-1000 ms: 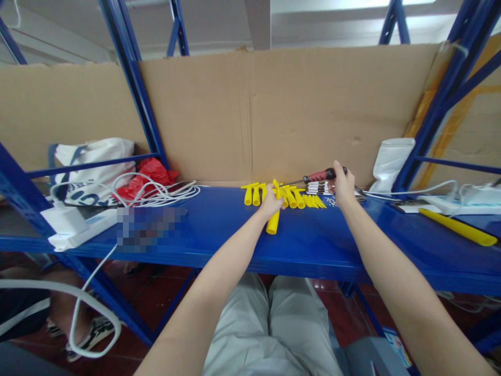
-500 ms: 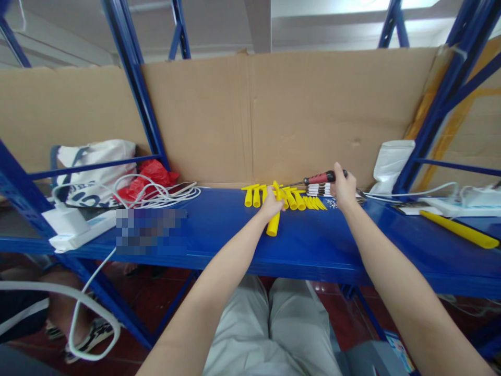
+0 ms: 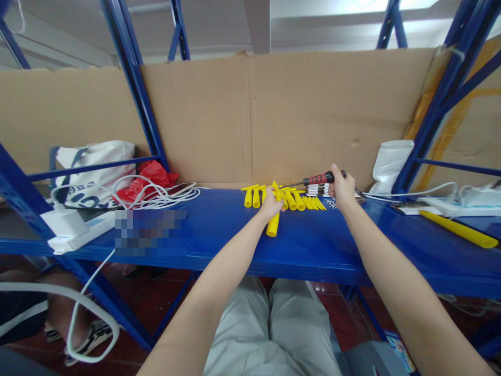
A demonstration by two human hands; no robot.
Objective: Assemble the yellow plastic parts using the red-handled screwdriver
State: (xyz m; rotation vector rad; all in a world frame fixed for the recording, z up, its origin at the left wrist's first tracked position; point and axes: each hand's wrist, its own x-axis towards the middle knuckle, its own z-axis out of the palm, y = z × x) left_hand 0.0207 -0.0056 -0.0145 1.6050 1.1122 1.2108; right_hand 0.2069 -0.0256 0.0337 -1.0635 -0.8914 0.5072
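My left hand (image 3: 271, 204) is closed around a yellow tube-shaped piece (image 3: 273, 225) with a crosspiece at its far end, tilted over the blue shelf. In my right hand (image 3: 343, 188) is a screwdriver with a red and black handle (image 3: 319, 179); its shaft points left and reaches the crosspiece of the held piece. Whether the tip sits in a screw is too small to tell. Behind my left hand, several similar yellow pieces (image 3: 248, 198) lie in a row. To their right are thin yellow strips (image 3: 314, 203), white sticks with dark ends (image 3: 318, 191) and tiny silvery parts (image 3: 331, 202).
A cardboard sheet (image 3: 313, 115) stands along the back of the blue shelf (image 3: 223, 235). At left are a power strip (image 3: 84, 230), coiled white cables (image 3: 172, 196), a red plastic bag (image 3: 151, 175) and a cloth bag (image 3: 94, 167). A long yellow piece (image 3: 457, 228) lies at right.
Almost nothing differs. The screwdriver and my right hand have shifted very slightly; both hands keep their hold.
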